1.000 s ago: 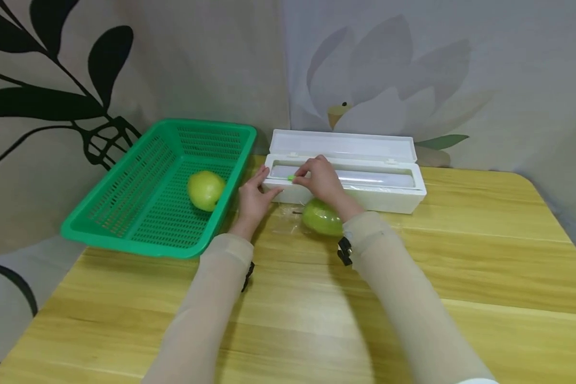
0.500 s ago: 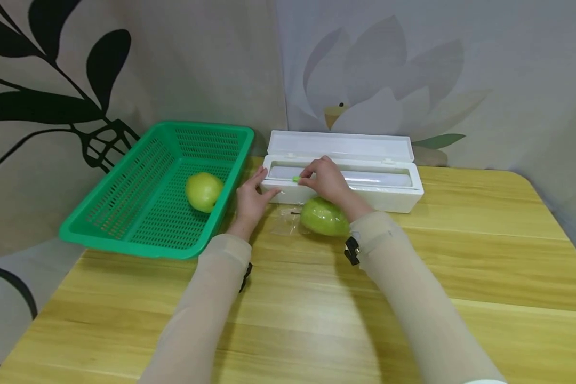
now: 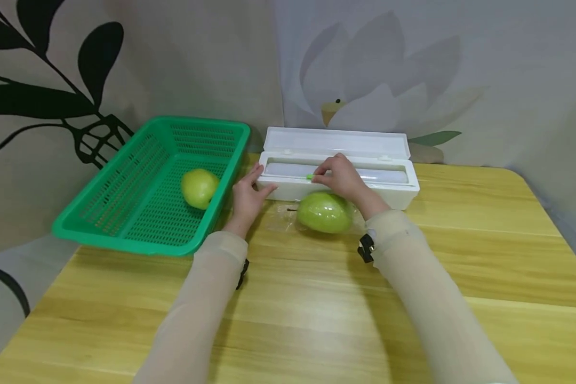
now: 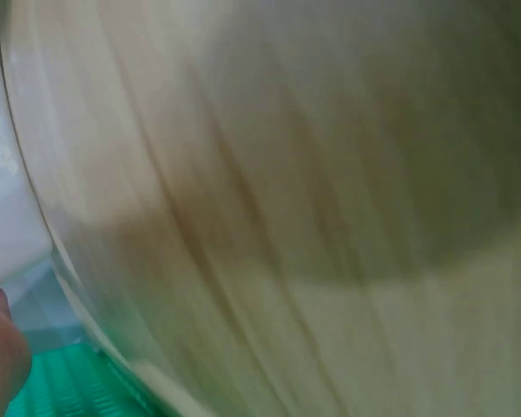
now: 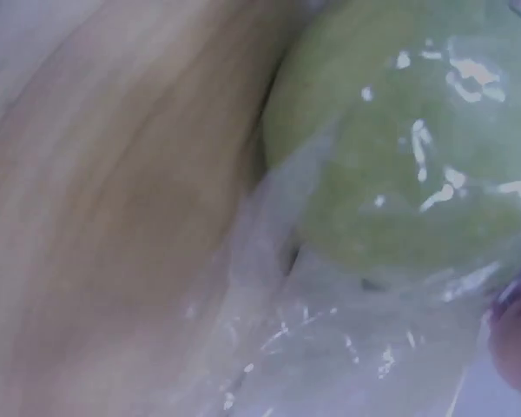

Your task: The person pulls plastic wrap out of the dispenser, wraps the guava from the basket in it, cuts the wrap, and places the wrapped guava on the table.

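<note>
A white cling film box stands at the back of the table, its lid raised and a roll inside. My right hand pinches a small green slide cutter on the box's front rim. My left hand rests against the box's left end, fingers fairly straight, thumb spread along the front. Just before the box lies a green pear, covered in shiny clear film, its stem to the left. In the left wrist view, part of the left hand shows by the box's corner.
A green plastic basket stands on the left, holding another yellow-green pear. The wooden table extends toward me and to the right. Behind the box rises a wall with printed leaves and flowers.
My right hand has slid the green slide cutter rightward along the box's rim, and more of the wrapped pear shows. My left hand stays at the box's left end.
</note>
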Motion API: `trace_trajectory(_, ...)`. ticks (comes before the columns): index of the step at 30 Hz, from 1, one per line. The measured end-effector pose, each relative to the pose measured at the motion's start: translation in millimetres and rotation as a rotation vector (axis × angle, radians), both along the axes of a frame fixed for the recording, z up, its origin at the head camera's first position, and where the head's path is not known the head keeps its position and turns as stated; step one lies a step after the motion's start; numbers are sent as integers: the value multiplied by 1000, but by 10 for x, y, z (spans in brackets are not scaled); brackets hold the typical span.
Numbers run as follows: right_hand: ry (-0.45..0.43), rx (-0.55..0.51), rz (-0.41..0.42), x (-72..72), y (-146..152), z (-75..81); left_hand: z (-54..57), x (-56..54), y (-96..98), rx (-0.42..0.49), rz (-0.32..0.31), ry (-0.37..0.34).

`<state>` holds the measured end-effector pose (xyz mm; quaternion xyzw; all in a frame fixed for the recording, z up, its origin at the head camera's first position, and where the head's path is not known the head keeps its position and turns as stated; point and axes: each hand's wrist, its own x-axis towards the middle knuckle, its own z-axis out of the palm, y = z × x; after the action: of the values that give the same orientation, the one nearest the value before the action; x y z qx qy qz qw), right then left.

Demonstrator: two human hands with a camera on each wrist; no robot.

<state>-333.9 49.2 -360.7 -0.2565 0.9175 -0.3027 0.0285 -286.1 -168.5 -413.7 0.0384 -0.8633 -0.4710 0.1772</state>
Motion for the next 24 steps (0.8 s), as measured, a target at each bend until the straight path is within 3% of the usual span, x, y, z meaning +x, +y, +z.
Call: trace_trajectory(24,43,22,-17,51,465,3,6,-9,-14,-9,9,1)
